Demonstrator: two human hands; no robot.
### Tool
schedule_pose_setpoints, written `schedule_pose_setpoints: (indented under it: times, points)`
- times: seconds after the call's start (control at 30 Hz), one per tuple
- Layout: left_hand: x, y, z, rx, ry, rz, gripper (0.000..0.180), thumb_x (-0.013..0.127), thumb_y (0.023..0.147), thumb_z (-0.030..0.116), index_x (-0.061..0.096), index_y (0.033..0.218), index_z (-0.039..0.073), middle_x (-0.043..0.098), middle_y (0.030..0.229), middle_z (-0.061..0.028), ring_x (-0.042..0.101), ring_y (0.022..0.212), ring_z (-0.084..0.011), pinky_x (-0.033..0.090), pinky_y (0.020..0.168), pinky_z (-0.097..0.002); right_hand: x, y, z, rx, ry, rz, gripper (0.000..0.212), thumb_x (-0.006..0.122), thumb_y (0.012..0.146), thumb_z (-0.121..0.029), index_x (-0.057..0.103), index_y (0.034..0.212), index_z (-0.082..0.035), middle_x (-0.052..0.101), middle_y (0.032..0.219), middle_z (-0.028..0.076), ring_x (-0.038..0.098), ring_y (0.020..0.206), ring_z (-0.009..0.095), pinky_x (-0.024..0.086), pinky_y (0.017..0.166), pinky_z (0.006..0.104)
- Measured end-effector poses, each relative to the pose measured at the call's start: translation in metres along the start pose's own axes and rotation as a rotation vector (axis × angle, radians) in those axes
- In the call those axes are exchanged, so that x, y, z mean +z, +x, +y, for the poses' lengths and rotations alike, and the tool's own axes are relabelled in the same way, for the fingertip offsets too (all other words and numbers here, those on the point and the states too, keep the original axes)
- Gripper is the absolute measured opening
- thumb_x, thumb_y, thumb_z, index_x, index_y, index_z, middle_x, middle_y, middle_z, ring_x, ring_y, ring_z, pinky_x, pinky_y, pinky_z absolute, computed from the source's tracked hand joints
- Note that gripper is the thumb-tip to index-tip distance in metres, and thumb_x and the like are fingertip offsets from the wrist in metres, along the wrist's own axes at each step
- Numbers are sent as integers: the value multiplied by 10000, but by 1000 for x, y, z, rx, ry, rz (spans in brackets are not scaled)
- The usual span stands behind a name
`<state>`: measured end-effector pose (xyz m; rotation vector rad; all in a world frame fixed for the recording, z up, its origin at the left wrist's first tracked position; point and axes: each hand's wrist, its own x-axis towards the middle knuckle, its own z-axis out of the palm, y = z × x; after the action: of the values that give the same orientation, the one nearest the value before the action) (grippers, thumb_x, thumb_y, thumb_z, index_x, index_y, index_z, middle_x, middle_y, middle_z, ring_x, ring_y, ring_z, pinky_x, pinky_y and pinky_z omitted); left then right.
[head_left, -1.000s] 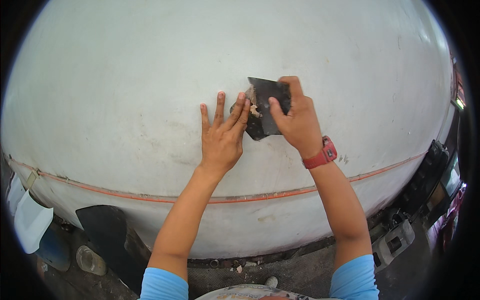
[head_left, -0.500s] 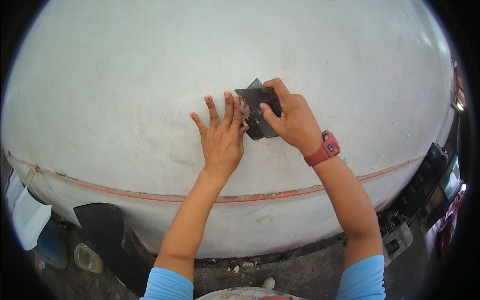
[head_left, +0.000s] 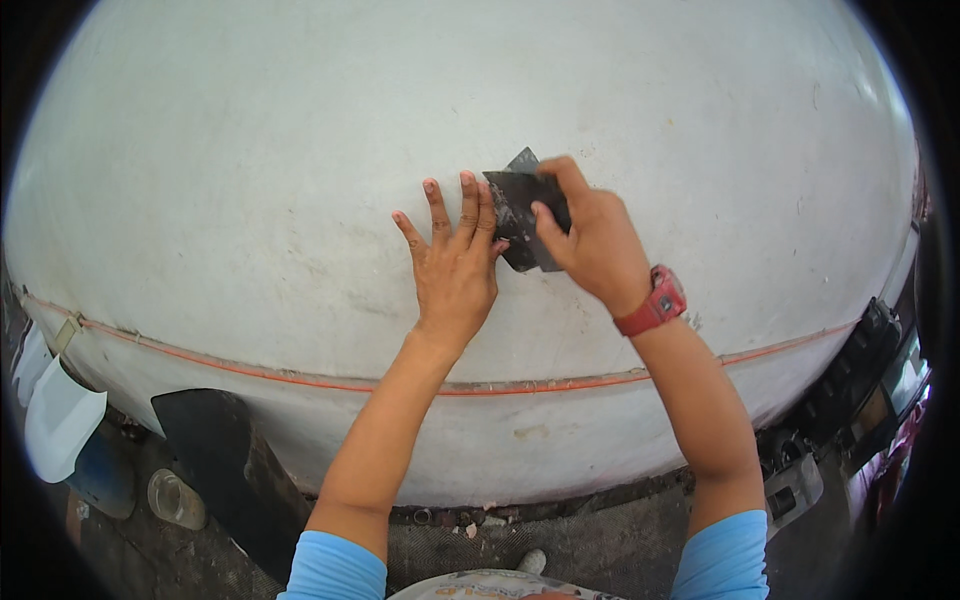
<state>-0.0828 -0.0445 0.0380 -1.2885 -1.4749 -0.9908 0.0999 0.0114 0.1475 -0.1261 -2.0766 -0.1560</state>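
My right hand (head_left: 595, 235) is closed on two overlapping thin dark flat plates (head_left: 520, 205), which look like putty spreaders. Its thumb presses on the front plate and the other fingers go behind. One corner of the rear plate (head_left: 525, 158) sticks out above, and pale smears mark the front one. Beside their left edge, my left hand (head_left: 455, 270) is open with fingers spread; its thumb is at the plates' edge. Whether that thumb touches them I cannot tell. Behind both hands stretches a large pale, scuffed panel (head_left: 330, 160). A red watch (head_left: 655, 302) is on my right wrist.
An orange-red strip (head_left: 500, 388) runs along the panel's lower part. At lower left are a black curved panel (head_left: 220, 450), a clear tub (head_left: 177, 500), a blue drum (head_left: 103, 478) and a white curved piece (head_left: 62, 420). Dark parts (head_left: 845, 370) stand at the right.
Both hands have shifted slightly right against the panel, the right hand carrying the plates. The brownish, putty-like patch seen at the front plate's left edge no longer shows; only pale smears do.
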Motion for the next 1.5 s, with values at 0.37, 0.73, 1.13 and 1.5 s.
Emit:
schedule_pose_setpoints:
  times: [0.37, 0.73, 1.13, 1.5]
  points:
    - [2, -4, 2, -81, -28, 67, 825, 678, 1118, 372, 311, 1813, 123, 261, 1899, -65, 51, 1762, -455, -114, 1284, -818, -8, 10, 3, 207, 161, 125, 321, 722, 1044, -81, 568, 1324, -57, 673, 764, 228, 691, 621, 382, 511, 614, 458]
    - [16, -13, -3, -74, 42, 134, 807, 665, 1124, 424, 344, 1803, 131, 344, 1869, -57, 125, 1754, -462, -141, 1296, -785, -7, 2, -3, 134, 85, 27, 314, 700, 1014, -75, 587, 1307, -70, 673, 723, 220, 684, 670, 464, 518, 617, 518]
    - [49, -14, -4, -31, 46, 162, 944, 738, 1060, 365, 247, 1832, 133, 316, 1884, -47, 123, 1763, -420, -33, 1277, -862, 1, 0, 18, 244, 143, 141, 284, 658, 1018, -166, 630, 1279, -58, 737, 868, 279, 742, 758, 508, 582, 633, 568]
    - [68, -11, -41, 91, 57, 437, 642, 484, 1222, 462, 326, 1817, 280, 286, 1887, 100, 215, 1758, -291, -43, 1297, -778, -39, -86, 29, 373, 102, 488, 394, 715, 1025, -90, 473, 1334, -53, 698, 786, 197, 696, 669, 414, 516, 632, 509]
